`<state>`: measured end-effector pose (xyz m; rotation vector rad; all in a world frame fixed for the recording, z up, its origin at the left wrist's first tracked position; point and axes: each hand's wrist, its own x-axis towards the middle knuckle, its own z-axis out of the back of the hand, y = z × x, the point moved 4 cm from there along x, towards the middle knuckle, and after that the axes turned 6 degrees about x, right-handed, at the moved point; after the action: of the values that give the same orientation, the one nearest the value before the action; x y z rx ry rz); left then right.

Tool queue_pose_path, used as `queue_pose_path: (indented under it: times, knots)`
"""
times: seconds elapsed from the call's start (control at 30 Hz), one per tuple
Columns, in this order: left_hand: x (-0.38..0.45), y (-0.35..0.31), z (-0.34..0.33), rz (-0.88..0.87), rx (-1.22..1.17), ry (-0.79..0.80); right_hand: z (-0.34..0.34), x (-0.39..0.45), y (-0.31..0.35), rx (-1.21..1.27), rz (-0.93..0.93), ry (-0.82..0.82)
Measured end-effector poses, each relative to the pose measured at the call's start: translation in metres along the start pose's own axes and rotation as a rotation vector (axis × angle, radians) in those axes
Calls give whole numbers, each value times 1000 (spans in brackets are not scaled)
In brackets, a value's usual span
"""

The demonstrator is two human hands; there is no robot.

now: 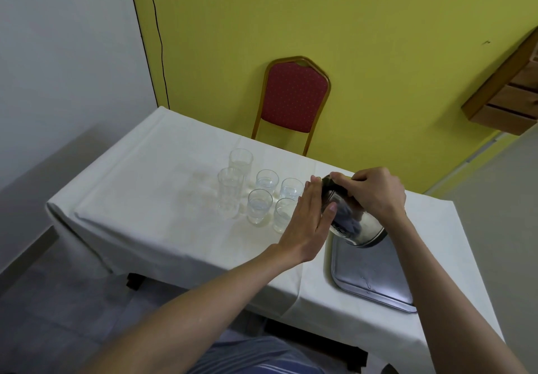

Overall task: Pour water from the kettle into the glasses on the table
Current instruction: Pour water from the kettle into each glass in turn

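Now the right hand (375, 191) grips the top of the steel kettle (356, 225), tilted toward the glasses (259, 199) above the far end of a metal tray (375, 283) on the white-clothed worktop (163, 199). Flat and open, the left hand (310, 219) presses against the kettle's side, grasping nothing.

A shiny steel kettle (353, 225) tilts left toward six clear glasses (260, 206) clustered upright on the white-clothed table (145, 193).

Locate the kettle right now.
Head view, right of centre: the steel kettle is tilted over the far end of the metal tray, held between both hands, just right of the short glasses.
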<state>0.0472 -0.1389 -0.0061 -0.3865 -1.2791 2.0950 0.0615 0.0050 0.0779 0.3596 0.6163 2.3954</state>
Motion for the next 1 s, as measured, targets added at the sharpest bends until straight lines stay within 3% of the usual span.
queue_pose_path:
  times: [1.0]
  knots:
    - [6, 0, 0, 38, -59, 44, 3, 13, 10, -119, 29, 57]
